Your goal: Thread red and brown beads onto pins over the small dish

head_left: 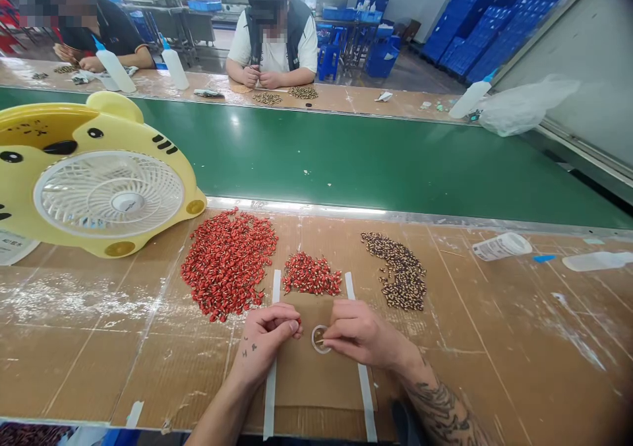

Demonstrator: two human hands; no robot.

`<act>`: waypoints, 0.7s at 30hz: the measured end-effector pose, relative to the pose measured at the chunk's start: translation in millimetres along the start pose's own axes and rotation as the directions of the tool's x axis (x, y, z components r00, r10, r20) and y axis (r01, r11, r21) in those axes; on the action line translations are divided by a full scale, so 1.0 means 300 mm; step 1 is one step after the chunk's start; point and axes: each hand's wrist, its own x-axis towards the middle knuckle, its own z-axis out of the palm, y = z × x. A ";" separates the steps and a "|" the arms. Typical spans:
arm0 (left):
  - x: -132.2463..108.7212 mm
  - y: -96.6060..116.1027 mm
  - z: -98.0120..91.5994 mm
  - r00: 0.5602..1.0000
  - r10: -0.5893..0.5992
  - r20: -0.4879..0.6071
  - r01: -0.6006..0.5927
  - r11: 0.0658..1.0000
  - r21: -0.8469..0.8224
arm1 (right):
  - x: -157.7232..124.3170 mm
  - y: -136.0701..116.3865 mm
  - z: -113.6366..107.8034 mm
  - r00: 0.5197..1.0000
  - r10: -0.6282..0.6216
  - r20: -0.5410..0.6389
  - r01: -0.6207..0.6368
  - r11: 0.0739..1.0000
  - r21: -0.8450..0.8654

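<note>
My left hand (pixel 273 332) is closed in a pinch on a small red piece (pixel 299 328), mostly hidden by the fingertips. Between the fingers of my right hand (pixel 357 332) is a thin toothpick-like stick (pixel 319 342); its tip is over a small round clear dish (pixel 320 348). That dish lies on a cardboard sheet (pixel 316 383) held down by white tape strips. Just beyond my hands sits a small pile of red pieces with dark tips (pixel 311 274). A much larger red pile (pixel 230 264) spreads to the left, and dark-and-gold pieces (pixel 400 271) lie to the right.
A yellow animal-faced fan (pixel 123 189) stands at the left. Behind the cardboard-covered table runs a green belt (pixel 346 162). A white tub (pixel 502 247) and a squeeze bottle (pixel 596 261) lie at the right. Across the belt, two people sit near small piles and bottles.
</note>
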 end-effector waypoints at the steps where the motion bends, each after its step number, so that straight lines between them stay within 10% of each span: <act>1: 0.000 -0.002 0.001 1.000 -0.014 0.005 0.014 1.000 -0.002 | -0.002 0.003 0.002 1.000 0.005 -0.017 -0.006 1.000 -0.009; 21: -0.004 -0.005 0.016 0.988 -0.146 -0.053 0.153 0.971 0.183 | -0.007 -0.002 0.004 0.999 0.034 0.019 -0.034 0.999 0.033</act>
